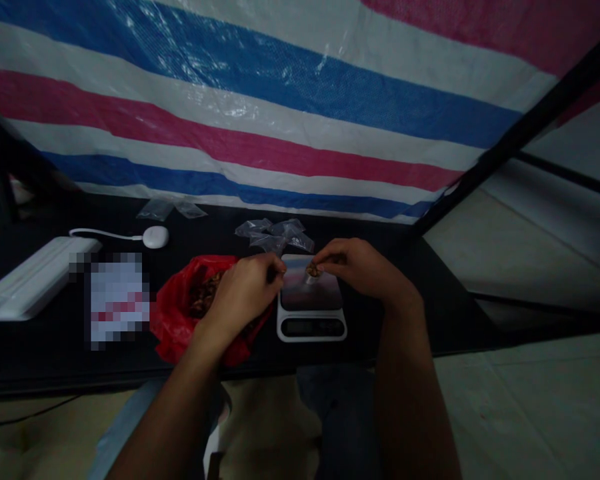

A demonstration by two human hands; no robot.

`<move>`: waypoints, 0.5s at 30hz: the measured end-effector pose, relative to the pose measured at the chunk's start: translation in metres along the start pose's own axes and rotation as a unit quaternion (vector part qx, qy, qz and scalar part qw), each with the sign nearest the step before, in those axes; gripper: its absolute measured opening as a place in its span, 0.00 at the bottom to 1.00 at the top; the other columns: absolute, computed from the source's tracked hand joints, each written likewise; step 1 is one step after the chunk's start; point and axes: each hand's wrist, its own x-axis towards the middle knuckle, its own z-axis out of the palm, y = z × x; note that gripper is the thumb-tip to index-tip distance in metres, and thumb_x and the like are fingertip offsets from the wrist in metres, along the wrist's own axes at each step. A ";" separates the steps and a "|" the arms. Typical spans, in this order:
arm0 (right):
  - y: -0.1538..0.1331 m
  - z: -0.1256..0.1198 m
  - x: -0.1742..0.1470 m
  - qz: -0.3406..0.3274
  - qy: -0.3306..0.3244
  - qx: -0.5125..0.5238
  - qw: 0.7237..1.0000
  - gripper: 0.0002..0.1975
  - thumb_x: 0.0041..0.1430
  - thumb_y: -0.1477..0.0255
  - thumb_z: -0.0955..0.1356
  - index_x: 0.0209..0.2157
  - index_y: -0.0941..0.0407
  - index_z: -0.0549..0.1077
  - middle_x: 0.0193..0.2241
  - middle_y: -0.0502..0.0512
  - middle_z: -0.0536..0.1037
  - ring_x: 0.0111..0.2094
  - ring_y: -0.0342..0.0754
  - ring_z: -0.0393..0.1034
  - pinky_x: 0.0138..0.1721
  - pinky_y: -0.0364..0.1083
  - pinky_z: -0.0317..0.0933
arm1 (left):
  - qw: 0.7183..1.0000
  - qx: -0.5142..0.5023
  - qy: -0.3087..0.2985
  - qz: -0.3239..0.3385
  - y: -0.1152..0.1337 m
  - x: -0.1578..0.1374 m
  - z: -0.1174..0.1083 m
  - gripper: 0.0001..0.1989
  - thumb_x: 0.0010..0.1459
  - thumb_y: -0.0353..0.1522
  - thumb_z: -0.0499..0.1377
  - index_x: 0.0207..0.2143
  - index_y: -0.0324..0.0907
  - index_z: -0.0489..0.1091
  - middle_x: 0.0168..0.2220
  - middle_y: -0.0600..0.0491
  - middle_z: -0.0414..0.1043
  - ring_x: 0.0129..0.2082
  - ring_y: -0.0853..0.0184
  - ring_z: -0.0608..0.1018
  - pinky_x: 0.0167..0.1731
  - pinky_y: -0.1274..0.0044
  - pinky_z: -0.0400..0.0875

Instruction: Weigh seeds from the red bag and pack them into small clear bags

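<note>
A white kitchen scale (311,299) with a shiny metal plate lies in front of me, its display towards me. Brown, nut-like pieces (313,269) form a small clump on the plate, with something pale under them that I cannot make out. My right hand (356,265) reaches in from the right, thumb and finger pinched at the clump's edge. By the plate's left edge, my left hand (250,283) has its fingers curled together; what they hold, if anything, is hidden. Under that hand a red plastic bag (173,317) stands open, full of similar brown pieces (205,293).
Small clear plastic bags (275,233) lie behind the scale, more (173,209) further left. A white long device (37,277), a white round puck with a cable (155,237) and a blurred-out packet (117,300) are on the left. A striped tarp (280,133) hangs behind the black table.
</note>
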 end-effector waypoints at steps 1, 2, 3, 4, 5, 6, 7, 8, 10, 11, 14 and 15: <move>-0.001 0.000 0.000 -0.001 -0.002 -0.008 1.000 0.07 0.60 0.79 0.71 0.36 0.56 0.83 0.37 0.55 0.86 0.40 0.49 0.81 0.43 0.45 0.71 | 0.999 -0.028 0.011 0.011 0.003 0.000 0.002 0.10 0.62 0.31 0.59 0.43 0.46 0.79 0.42 0.52 0.84 0.41 0.58 0.84 0.39 0.72 0.73; -0.001 0.000 0.000 -0.001 -0.001 -0.017 1.000 0.08 0.60 0.79 0.71 0.36 0.55 0.83 0.37 0.55 0.86 0.39 0.49 0.81 0.43 0.45 0.71 | 0.998 -0.054 0.022 0.022 0.007 0.000 0.005 0.10 0.62 0.30 0.60 0.43 0.46 0.79 0.41 0.52 0.84 0.40 0.60 0.84 0.39 0.73 0.73; -0.001 0.000 0.000 -0.001 0.001 -0.028 1.000 0.08 0.60 0.79 0.71 0.37 0.55 0.83 0.37 0.55 0.86 0.39 0.49 0.81 0.43 0.45 0.71 | 0.996 -0.077 0.032 0.031 0.010 0.000 0.007 0.10 0.61 0.30 0.60 0.43 0.45 0.79 0.40 0.52 0.84 0.38 0.61 0.83 0.37 0.73 0.72; -0.001 0.000 0.000 -0.003 0.005 -0.039 0.999 0.08 0.59 0.79 0.71 0.37 0.55 0.83 0.37 0.54 0.86 0.40 0.49 0.81 0.43 0.45 0.70 | 0.994 -0.096 0.041 0.040 0.013 0.000 0.011 0.09 0.61 0.29 0.60 0.43 0.45 0.79 0.39 0.53 0.83 0.37 0.62 0.83 0.37 0.74 0.72; -0.001 0.000 0.000 -0.005 0.009 -0.050 0.999 0.08 0.58 0.79 0.72 0.38 0.55 0.83 0.38 0.54 0.86 0.40 0.49 0.80 0.43 0.45 0.70 | 0.991 -0.113 0.048 0.049 0.016 0.001 0.014 0.09 0.61 0.28 0.61 0.43 0.45 0.79 0.39 0.53 0.83 0.37 0.62 0.83 0.37 0.74 0.72; -0.001 0.000 0.001 -0.007 0.013 -0.058 0.998 0.09 0.58 0.79 0.72 0.39 0.55 0.83 0.38 0.55 0.86 0.40 0.49 0.80 0.43 0.45 0.70 | 0.989 -0.127 0.052 0.058 0.018 0.001 0.016 0.09 0.61 0.28 0.61 0.42 0.45 0.79 0.40 0.53 0.83 0.38 0.63 0.83 0.38 0.74 0.72; -0.001 0.000 0.001 -0.009 0.014 -0.061 0.998 0.09 0.58 0.79 0.73 0.39 0.55 0.83 0.38 0.55 0.86 0.40 0.49 0.80 0.43 0.45 0.70 | 0.986 -0.140 0.055 0.065 0.020 0.001 0.019 0.10 0.61 0.27 0.61 0.42 0.44 0.79 0.40 0.53 0.83 0.38 0.63 0.83 0.39 0.74 0.73; 0.000 0.000 0.001 -0.010 0.016 -0.058 0.998 0.09 0.57 0.79 0.73 0.40 0.56 0.83 0.38 0.55 0.86 0.40 0.49 0.80 0.43 0.45 0.70 | 0.985 -0.151 0.055 0.070 0.021 0.002 0.020 0.10 0.61 0.26 0.61 0.42 0.44 0.79 0.41 0.53 0.84 0.39 0.64 0.83 0.41 0.74 0.73; 0.002 0.000 0.000 -0.011 0.022 -0.048 0.999 0.09 0.58 0.79 0.72 0.40 0.56 0.82 0.37 0.54 0.86 0.39 0.48 0.80 0.43 0.45 0.70 | 0.982 -0.167 0.053 0.075 0.021 0.003 0.023 0.10 0.62 0.25 0.61 0.42 0.44 0.79 0.41 0.54 0.84 0.40 0.64 0.83 0.43 0.74 0.74; 0.003 -0.001 0.000 -0.011 0.024 -0.043 0.999 0.08 0.58 0.79 0.72 0.39 0.56 0.82 0.37 0.54 0.86 0.39 0.48 0.80 0.42 0.45 0.70 | 0.981 -0.172 0.054 0.076 0.021 0.004 0.024 0.10 0.62 0.26 0.61 0.42 0.44 0.79 0.41 0.54 0.84 0.41 0.64 0.83 0.43 0.73 0.74; 0.007 -0.002 -0.001 -0.004 0.035 -0.029 0.999 0.06 0.58 0.80 0.73 0.38 0.57 0.80 0.36 0.54 0.85 0.38 0.48 0.81 0.40 0.44 0.70 | 0.977 -0.181 0.064 0.090 0.021 0.005 0.026 0.10 0.63 0.26 0.61 0.43 0.45 0.79 0.42 0.54 0.84 0.42 0.63 0.83 0.44 0.73 0.74; 0.008 -0.002 -0.002 0.000 0.040 -0.023 0.999 0.06 0.58 0.80 0.72 0.37 0.57 0.80 0.35 0.54 0.85 0.37 0.48 0.81 0.39 0.44 0.70 | 0.976 -0.185 0.068 0.095 0.021 0.005 0.027 0.10 0.63 0.26 0.61 0.44 0.45 0.80 0.42 0.54 0.84 0.42 0.63 0.83 0.44 0.73 0.74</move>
